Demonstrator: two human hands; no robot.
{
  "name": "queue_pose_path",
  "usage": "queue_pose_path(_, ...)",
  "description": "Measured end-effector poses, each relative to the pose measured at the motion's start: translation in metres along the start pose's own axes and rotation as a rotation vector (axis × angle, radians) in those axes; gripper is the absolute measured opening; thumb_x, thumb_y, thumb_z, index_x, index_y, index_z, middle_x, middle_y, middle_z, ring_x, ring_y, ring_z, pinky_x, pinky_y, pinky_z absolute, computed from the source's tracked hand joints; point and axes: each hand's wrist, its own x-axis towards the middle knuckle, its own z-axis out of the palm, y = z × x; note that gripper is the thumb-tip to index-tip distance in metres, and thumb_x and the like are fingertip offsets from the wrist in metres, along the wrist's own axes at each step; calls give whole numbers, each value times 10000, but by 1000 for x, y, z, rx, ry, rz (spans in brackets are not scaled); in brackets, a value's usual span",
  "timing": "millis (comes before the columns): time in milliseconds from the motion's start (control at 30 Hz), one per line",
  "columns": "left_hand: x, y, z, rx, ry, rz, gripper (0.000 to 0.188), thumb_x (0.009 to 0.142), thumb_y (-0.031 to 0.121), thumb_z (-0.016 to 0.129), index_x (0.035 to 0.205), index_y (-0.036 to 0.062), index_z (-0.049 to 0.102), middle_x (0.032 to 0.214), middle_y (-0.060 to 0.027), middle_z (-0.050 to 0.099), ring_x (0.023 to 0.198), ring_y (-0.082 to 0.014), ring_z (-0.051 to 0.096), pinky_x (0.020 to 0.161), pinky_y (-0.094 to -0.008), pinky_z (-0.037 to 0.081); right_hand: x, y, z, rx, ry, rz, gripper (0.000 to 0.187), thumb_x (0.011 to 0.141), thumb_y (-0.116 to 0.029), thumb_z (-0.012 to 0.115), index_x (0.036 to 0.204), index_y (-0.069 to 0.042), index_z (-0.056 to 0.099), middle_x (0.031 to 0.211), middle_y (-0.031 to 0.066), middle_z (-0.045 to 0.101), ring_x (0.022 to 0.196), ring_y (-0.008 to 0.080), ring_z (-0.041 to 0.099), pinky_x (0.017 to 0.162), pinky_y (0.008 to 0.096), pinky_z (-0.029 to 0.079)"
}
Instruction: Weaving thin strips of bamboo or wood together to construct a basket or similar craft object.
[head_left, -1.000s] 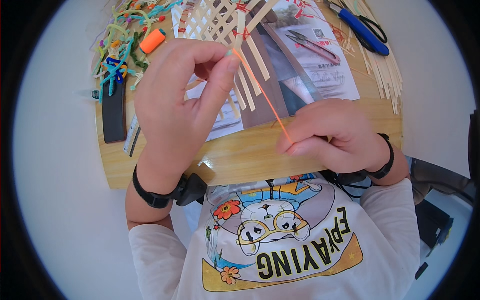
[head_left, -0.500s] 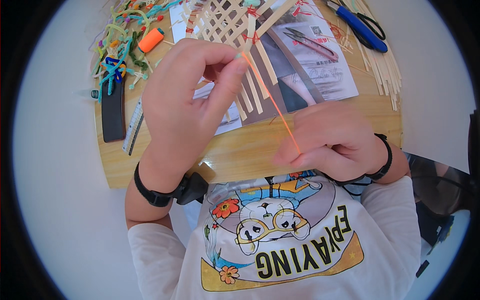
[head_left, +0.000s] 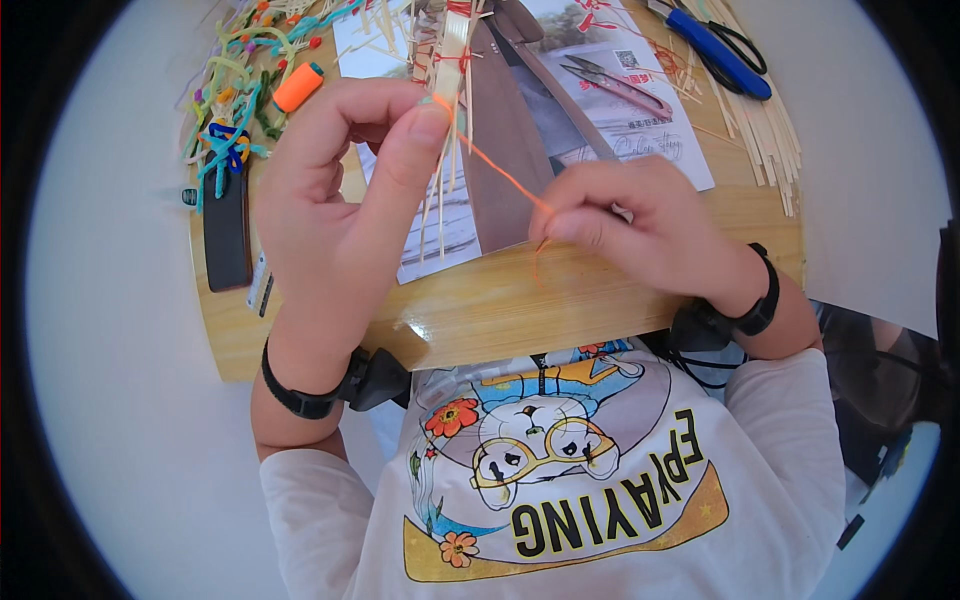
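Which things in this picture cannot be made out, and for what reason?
In the head view:
Pale woven wooden-strip piece: far end, cut off by the top edge.
Left hand: exact pinch, covered by its own thumb.
Thin orange thread: tip of the loose tail, too blurred.
Pale flat ruler: upper part, hidden behind the left hand.

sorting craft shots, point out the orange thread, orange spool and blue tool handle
Orange thread (head_left: 506, 175), head view, middle of its visible stretch
Orange spool (head_left: 297, 89), head view, its orange side
Blue tool handle (head_left: 728, 62), head view, middle of its length
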Motion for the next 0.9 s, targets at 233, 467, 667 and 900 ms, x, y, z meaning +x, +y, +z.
queue_pose_path(233, 1, 1, -8, -9, -175, 108, 68, 913, 35, 613, 952, -19, 604, 874, -36, 596, 748, -85, 543, 686, -214, 440, 12, 15, -23, 371, 105, 259, 174, 977, -194, 560, 956, -50, 656, 625, -53, 510, 522, 19, 419, 472, 186, 337)
queue_pose_path(467, -2, 4, -6, 22, -299, 68, 79, 934, 45, 595, 961, -29, 584, 925, -60, 578, 802, -102, 538, 732, -220, 429, 12, 26, -29, 613, 221, 134, 224, 999, -234, 534, 995, -37, 640, 543, -74, 357, 459, 17, 300, 435, 182, 254)
queue_pose_path(667, -4, 11, -1, 36, -328, -19, 102, 922, 66, 620, 948, -27, 585, 891, -51, 581, 811, -113, 528, 748, -231, 414, 11, 23, -36, 744, 219, 80, 227, 1004, -235, 522, 1014, -47, 647, 540, -68, 354, 480, 23, 296, 473, 206, 256)
queue_pose_path(900, 0, 8, 1, 164, -281, 88, 84, 889, 40, 648, 918, -21, 599, 873, -40, 595, 779, -103, 521, 732, -224, 417, 10, 21, -38, 783, 184, 25, 220, 999, -230, 531, 1017, -41, 642, 561, -65, 394, 486, 23, 299, 483, 200, 267)
